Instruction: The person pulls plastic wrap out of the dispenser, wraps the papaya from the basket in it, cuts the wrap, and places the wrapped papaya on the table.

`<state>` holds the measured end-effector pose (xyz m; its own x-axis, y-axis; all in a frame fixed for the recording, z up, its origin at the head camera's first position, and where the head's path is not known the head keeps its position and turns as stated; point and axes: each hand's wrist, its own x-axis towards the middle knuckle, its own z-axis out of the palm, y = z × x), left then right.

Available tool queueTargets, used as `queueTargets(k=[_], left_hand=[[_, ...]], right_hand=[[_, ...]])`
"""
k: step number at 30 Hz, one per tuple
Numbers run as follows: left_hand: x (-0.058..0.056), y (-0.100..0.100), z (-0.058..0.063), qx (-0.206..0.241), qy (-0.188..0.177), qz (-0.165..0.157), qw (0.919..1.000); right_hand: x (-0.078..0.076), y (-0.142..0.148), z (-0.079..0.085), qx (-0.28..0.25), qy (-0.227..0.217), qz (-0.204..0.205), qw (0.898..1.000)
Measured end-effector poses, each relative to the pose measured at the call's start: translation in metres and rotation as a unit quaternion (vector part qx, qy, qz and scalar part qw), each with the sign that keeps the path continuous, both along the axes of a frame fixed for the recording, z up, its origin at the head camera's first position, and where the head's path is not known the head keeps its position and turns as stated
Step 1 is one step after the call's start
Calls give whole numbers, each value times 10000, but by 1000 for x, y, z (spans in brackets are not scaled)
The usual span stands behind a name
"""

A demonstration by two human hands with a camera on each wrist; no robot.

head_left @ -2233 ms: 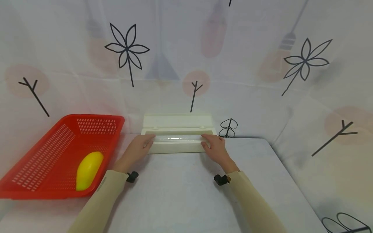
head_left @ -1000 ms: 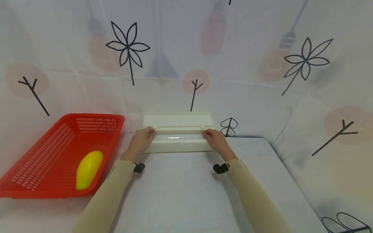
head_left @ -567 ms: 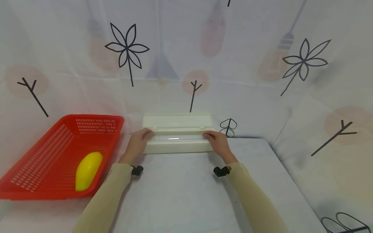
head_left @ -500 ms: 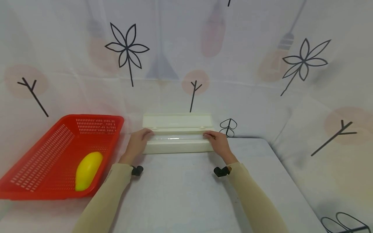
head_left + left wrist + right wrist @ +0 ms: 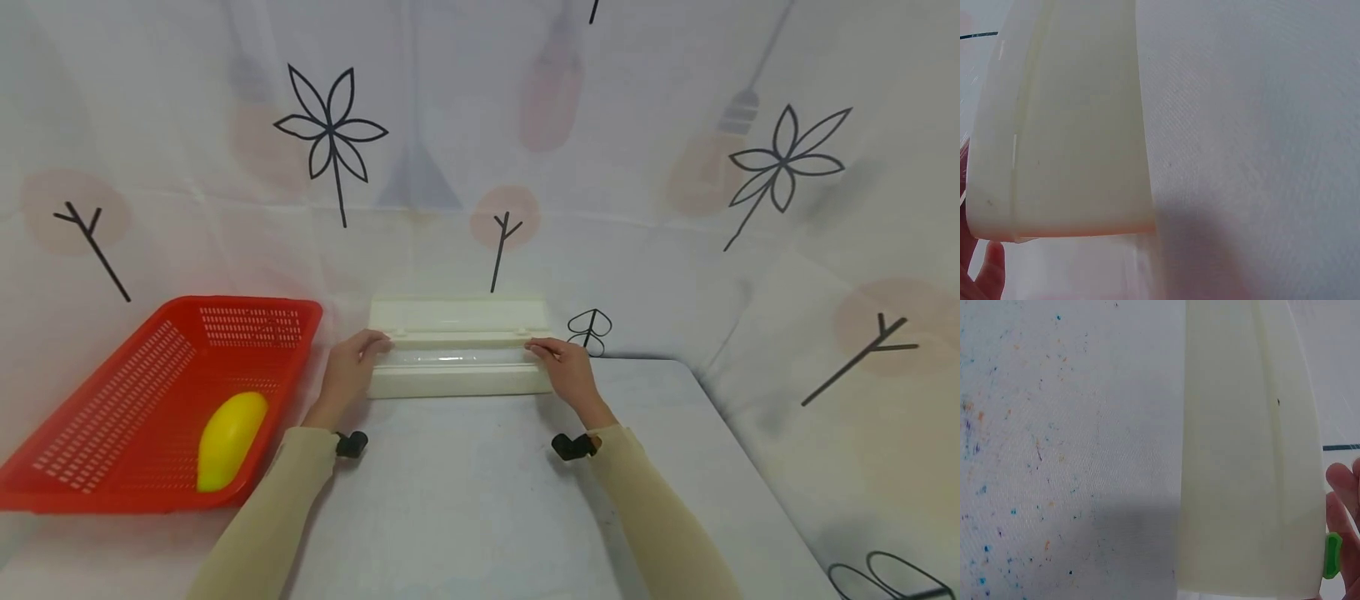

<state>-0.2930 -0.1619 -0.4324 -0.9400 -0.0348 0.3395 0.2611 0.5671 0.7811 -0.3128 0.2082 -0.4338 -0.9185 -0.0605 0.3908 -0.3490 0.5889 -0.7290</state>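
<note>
A long cream cling film dispenser (image 5: 459, 383) lies on the table at the back, its lid (image 5: 459, 315) raised toward the wall. Shiny clear cling film (image 5: 453, 357) stretches across its opening. My left hand (image 5: 347, 371) is at the left end, thumb and forefinger pinching at the film's edge. At the right end, my right hand (image 5: 572, 373) pinches likewise with thumb and forefinger. The dispenser's smooth front wall (image 5: 1085, 125) fills much of the left wrist view and hides most of that hand. A small green tab (image 5: 1332, 555) shows beside the right fingers (image 5: 1341, 519).
To the left stands a red plastic basket (image 5: 142, 400) with a yellow mango-shaped object (image 5: 231, 442) inside. White cloth covers the table (image 5: 465, 500). A patterned cloth wall (image 5: 637, 167) rises close behind the dispenser and along the right side.
From lying over the dispenser's front, both hands have moved to its ends, with the fingers drawn into pinches. The left hand has shifted slightly outward. Over the last half second little differs.
</note>
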Motion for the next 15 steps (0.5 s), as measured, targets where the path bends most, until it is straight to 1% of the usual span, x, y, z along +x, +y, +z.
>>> queueTargets(k=[3, 8, 11, 15], left_hand=[[0, -1, 0, 72, 95, -53, 9999], [0, -2, 0, 189, 413, -245, 9987], [2, -3, 2, 332, 434, -302, 9980], [7, -3, 8, 749, 334, -406, 9958]], right_hand=[[2, 0, 2, -79, 76, 50, 9999], [6, 1, 6, -210, 280, 51, 9994], [8, 1, 8, -226, 468, 37, 9986], [12, 0, 12, -321, 697, 86, 9970]])
